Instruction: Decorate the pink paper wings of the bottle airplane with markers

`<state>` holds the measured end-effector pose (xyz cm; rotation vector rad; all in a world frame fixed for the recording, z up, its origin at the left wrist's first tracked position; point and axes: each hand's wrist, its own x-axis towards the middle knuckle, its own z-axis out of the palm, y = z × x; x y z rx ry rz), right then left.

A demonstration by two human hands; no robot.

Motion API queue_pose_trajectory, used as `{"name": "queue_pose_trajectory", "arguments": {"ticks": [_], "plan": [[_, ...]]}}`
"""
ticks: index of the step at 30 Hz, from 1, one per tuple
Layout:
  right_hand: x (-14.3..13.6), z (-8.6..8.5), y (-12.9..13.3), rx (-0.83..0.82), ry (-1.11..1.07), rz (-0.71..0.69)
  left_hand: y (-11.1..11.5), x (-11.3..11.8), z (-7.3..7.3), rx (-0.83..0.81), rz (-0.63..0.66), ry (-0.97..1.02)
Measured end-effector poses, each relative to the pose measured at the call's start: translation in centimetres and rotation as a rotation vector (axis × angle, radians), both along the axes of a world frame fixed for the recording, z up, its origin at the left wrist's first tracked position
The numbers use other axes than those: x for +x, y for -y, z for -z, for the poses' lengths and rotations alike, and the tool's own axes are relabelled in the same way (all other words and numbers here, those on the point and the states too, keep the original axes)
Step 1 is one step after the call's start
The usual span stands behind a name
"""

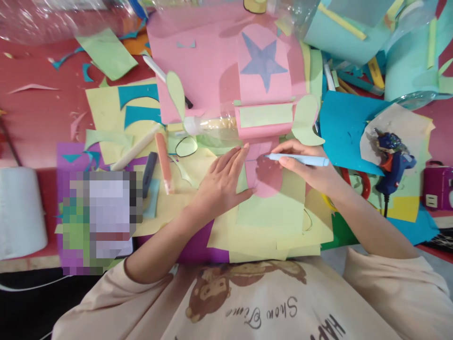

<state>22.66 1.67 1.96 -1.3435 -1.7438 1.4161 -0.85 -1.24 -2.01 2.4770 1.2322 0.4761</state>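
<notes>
My left hand (224, 179) lies flat with its fingers stretched out, pressing the left side of a pink paper cut-out (268, 178). In my right hand (311, 172) is a light blue marker pen (304, 159), its tip at the upper part of that cut-out. Faint marks show on the pink paper near the tip. Beneath it lies a pale green sheet (271, 217) on top of yellow paper. Just beyond my hands, a clear plastic bottle (217, 125) lies on its side, partly covered by pink paper with a blue star (264, 62) and green paper pieces.
At right, a blue glue gun (394, 172) rests on paper near red-handled scissors (364, 184). Markers, including an orange one (163, 163), and paper scraps lie at left. A white roll (21, 212) stands far left. A teal-wrapped bottle (408, 66) is at upper right.
</notes>
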Motion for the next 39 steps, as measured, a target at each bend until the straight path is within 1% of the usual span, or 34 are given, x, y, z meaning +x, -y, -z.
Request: {"name": "queue_pose_trajectory", "arguments": {"ticks": [4, 7, 10, 18, 26, 32, 39], "plan": [[0.1, 0.0, -1.0, 0.135, 0.028, 0.016, 0.0, 0.1, -0.1, -0.031, -0.009, 0.002], [-0.1, 0.4, -1.0, 0.168, 0.047, 0.040, 0.0, 0.2, -0.3, -0.049, -0.015, 0.005], [-0.3, 0.6, -0.7, 0.160, 0.077, 0.046, 0.0, 0.2, -0.4, -0.045, -0.016, -0.004], [-0.6, 0.8, -0.5, 0.138, 0.072, 0.061, 0.0, 0.2, -0.4, -0.044, -0.021, -0.009], [-0.3, 1.0, -0.3, 0.106, 0.008, 0.057, 0.0, 0.2, -0.6, -0.067, -0.019, -0.022], [-0.1, 0.7, -0.4, 0.150, 0.058, 0.012, 0.1, 0.2, -0.4, -0.022, -0.010, -0.029], [0.2, 0.5, -0.7, 0.152, 0.091, -0.060, 0.1, 0.1, -0.4, -0.027, -0.004, -0.035]]}}
